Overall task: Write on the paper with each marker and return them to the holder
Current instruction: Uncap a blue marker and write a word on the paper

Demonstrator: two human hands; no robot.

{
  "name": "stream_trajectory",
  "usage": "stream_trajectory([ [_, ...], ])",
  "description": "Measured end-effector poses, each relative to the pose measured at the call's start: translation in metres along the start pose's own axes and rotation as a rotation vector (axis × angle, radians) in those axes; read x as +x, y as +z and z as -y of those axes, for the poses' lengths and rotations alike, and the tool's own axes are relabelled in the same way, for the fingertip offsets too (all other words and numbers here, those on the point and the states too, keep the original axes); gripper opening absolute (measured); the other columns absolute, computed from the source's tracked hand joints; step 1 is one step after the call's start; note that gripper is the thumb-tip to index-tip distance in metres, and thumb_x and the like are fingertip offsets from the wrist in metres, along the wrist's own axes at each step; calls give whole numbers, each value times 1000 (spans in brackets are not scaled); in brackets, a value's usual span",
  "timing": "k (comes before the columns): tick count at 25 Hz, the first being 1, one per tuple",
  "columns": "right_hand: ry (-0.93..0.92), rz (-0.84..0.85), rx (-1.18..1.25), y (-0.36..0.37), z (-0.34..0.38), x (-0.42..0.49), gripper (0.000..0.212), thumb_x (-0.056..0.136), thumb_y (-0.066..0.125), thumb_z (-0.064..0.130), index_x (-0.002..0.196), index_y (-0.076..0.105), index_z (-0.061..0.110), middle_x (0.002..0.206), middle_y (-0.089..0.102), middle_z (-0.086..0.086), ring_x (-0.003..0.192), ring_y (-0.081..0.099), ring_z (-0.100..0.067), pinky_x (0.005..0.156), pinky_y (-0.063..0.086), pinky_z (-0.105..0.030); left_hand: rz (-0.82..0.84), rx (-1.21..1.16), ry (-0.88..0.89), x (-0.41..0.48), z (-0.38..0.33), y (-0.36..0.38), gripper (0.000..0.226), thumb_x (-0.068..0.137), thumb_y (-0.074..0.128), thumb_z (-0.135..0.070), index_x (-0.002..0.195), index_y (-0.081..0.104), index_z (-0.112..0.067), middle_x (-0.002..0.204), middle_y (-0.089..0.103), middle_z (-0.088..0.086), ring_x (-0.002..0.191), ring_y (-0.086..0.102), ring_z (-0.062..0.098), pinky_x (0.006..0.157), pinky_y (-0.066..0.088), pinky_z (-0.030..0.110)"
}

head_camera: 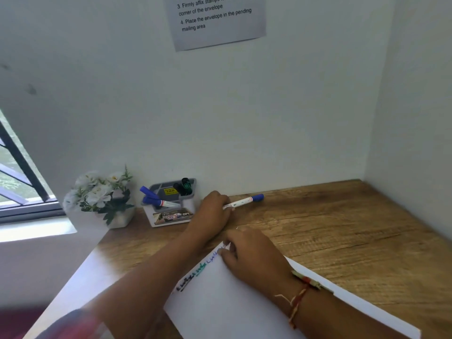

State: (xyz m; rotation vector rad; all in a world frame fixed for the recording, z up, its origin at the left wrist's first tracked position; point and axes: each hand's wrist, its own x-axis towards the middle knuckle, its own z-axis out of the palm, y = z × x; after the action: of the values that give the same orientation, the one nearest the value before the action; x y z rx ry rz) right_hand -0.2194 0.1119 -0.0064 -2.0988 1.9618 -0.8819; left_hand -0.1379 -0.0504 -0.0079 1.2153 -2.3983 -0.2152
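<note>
Left of the left hand (215, 206) sits the holder (171, 204), already carrying two blue-capped markers (152, 198) and two dark ones (183, 186) behind. The left hand is closed around the barrel of a blue marker (244, 200), whose capped end points out to its right, low over the desk (342, 228). Nearer the body, the right hand (247, 253) lies fingers-down on the paper (232, 309), pinning its far corner beside coloured scribbles (195, 275). I judge the marker light, stiff and smooth, so a mid-barrel pinch suits it. The thin, floppy sheet likely slides unless pressed flat.
</note>
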Motion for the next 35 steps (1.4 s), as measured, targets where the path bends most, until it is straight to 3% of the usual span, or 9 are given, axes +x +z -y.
stream_trajectory([
  [2,79,-101,15,-5,3,-1,16,100,54,37,107,52,23,111,65,2,86,47,-8,56,28,-13,-104,-55,10,-31,-4,-20,17,96,61,-23,109,70,-18,102,57,2,89,55,14,76,41,23],
  [4,134,-204,43,-9,1,-1,30,97,58,35,124,50,25,113,64,4,94,59,-13,63,34,-17,-193,-100,17,-63,-10,-43,15,94,65,-23,107,70,-22,97,58,-4,83,51,5,73,40,17],
  [8,123,-224,61,-9,1,0,54,95,62,40,145,46,27,124,64,3,107,63,-18,77,43,-24,-349,-228,43,-126,-19,-79,7,88,71,-30,90,70,-23,83,64,-9,76,60,9,69,54,34],
  [14,-141,-111,89,-6,17,-6,12,95,58,46,96,62,34,88,58,15,75,53,-2,61,31,-10,-413,-398,260,-151,-16,-82,18,88,66,-35,103,71,-25,95,69,-9,85,66,12,69,56,32],
  [17,-103,-121,193,-5,19,-7,26,90,59,51,82,70,30,77,68,14,69,62,-1,57,38,-9,-336,-399,288,-146,-9,-81,34,89,64,-43,121,63,-33,105,66,-15,95,65,7,77,56,24],
  [21,274,-41,878,-13,16,-4,16,91,74,26,98,79,13,85,81,-3,83,76,-9,69,58,-17,-105,-336,149,-144,15,-79,67,77,69,-60,137,52,-35,115,58,-23,103,59,-1,86,55,24],
  [25,442,60,1282,-12,24,-7,22,83,77,17,100,77,3,94,78,-19,80,75,-17,65,61,-22,-69,-238,230,-143,20,-72,49,85,75,-41,129,63,-27,112,66,-12,99,60,2,85,55,30],
  [30,488,84,1362,-17,32,-8,20,79,75,26,80,73,6,79,76,-14,69,75,-18,61,63,-28,-135,-244,318,-143,21,-72,32,91,62,-34,118,73,-22,104,75,-8,92,67,5,80,53,20],
  [35,553,-23,1441,-14,32,-7,38,76,72,31,93,72,-3,86,78,-18,77,79,-21,69,66,-30,-28,-228,250,-146,17,-70,51,87,74,-32,136,58,-31,112,70,-14,94,65,3,82,54,19],
])
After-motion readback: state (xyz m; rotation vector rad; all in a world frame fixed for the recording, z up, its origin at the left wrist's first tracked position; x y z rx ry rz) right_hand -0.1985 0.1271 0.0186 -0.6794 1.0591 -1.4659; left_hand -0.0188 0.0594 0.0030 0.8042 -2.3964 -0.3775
